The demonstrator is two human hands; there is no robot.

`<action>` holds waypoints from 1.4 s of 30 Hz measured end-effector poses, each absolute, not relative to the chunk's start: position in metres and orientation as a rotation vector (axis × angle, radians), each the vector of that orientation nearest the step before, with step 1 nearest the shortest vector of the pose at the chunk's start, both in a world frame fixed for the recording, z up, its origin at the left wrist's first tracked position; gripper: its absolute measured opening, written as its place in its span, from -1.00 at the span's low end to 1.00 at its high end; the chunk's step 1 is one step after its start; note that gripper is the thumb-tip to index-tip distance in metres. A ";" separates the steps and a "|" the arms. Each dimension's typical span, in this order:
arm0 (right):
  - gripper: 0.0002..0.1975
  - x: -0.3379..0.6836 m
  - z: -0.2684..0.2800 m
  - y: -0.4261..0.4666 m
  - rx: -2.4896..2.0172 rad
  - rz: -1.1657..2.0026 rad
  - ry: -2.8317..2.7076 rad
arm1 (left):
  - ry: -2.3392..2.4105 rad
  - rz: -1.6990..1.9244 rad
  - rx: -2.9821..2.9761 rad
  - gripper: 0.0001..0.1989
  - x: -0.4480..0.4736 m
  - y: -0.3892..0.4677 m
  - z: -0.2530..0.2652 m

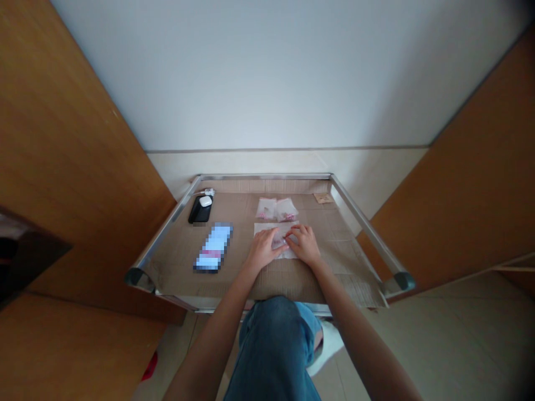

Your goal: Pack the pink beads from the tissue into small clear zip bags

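A white sheet [264,226], like paper or tissue, lies on the cardboard-covered tray table [234,284] in front of me. My left hand [264,248] rests on its left side, fingers stretched out flat with the thumb reaching toward the middle. On the right side is my right hand [306,244], its fingertips curled and pinched together low over the sheet. Whatever is between them is too small to name. Just beyond the sheet lie two small clear bags, a left bag [266,207] and a right bag [286,208], with tiny pink pieces at their near ends.
At the left lie a lit phone [214,247] with a blurred screen and a black device [195,214] with a white case [205,201] on top. A white plug [208,191] sits behind. A brown paper piece [323,198] lies far right. Metal rails [368,225] edge the table.
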State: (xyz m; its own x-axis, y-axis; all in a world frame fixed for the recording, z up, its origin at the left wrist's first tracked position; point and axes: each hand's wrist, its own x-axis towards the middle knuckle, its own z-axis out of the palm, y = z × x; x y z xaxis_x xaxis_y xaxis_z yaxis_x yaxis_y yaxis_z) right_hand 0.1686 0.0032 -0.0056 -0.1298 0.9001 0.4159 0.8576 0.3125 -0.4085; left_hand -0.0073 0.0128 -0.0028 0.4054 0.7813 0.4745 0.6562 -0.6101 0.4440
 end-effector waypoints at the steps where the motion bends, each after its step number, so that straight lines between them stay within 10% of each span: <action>1: -0.83 0.168 -0.005 0.003 -1.553 0.092 -1.989 | 1.276 0.986 2.468 -0.46 -0.007 0.013 -0.003; 42: -0.80 0.174 -0.006 0.008 -1.338 0.270 -1.964 | 1.313 1.143 2.298 -0.62 -0.010 0.018 -0.006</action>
